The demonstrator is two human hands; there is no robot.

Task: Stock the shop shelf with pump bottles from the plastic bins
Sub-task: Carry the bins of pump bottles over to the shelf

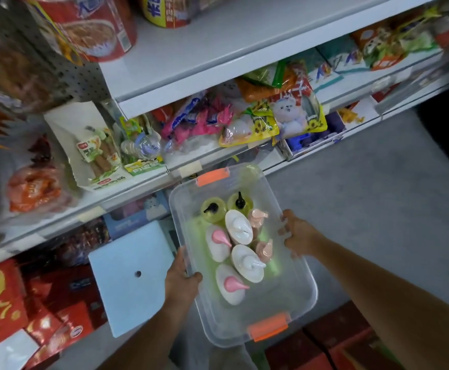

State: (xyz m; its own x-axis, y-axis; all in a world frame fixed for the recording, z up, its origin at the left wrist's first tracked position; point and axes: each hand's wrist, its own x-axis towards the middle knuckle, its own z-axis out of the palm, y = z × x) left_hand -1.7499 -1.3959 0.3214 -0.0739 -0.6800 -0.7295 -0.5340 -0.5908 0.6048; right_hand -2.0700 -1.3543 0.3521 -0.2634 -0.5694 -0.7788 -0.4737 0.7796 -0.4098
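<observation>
I hold a clear plastic bin (292,305) with orange latches in front of the shop shelves. My left hand (180,279) grips its left rim, thumb curled over the edge. My right hand (296,235) grips the right rim. Several pump bottles stand inside: two yellow-green ones with black pumps (214,209), white ones with white pumps (238,227), white ones with pink pumps (218,241) and pinkish ones (264,251). The white shelf (191,57) above holds only cans at its left end.
Snack packets (271,116) crowd the middle shelf, and its front edge (143,182) sits just beyond the bin. A pale blue box (129,276) stands left of the bin. Red gift boxes (1,303) fill the lower left. Grey floor (378,188) lies to the right.
</observation>
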